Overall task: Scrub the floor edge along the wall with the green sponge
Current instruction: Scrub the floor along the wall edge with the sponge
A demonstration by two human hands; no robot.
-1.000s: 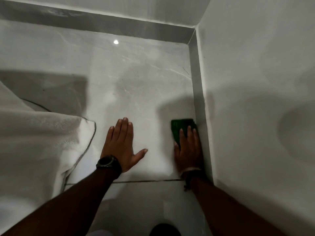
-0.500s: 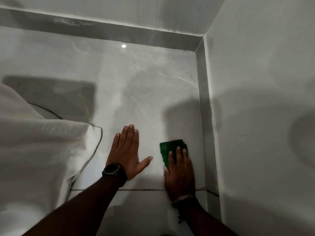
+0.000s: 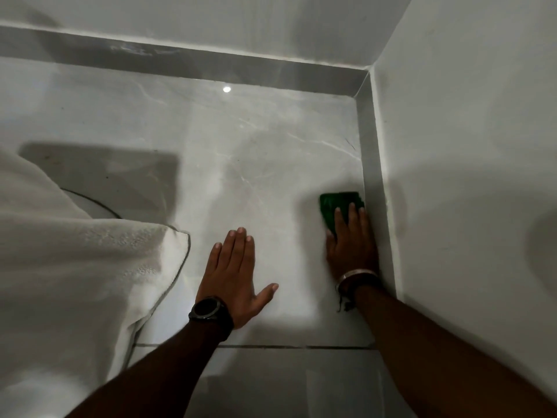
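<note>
At right of frame, the right hand presses flat on the green sponge (touching the skirting). The left hand lies open, empty, at centre.

I look down on a glossy grey marble-look floor meeting white walls at a corner, grey skirting along both, white cloth at left.

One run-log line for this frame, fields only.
right hand: pressing green sponge at baseboard | left hand: flat on floor tile, bracing | white cloth: left, untouched
</note>
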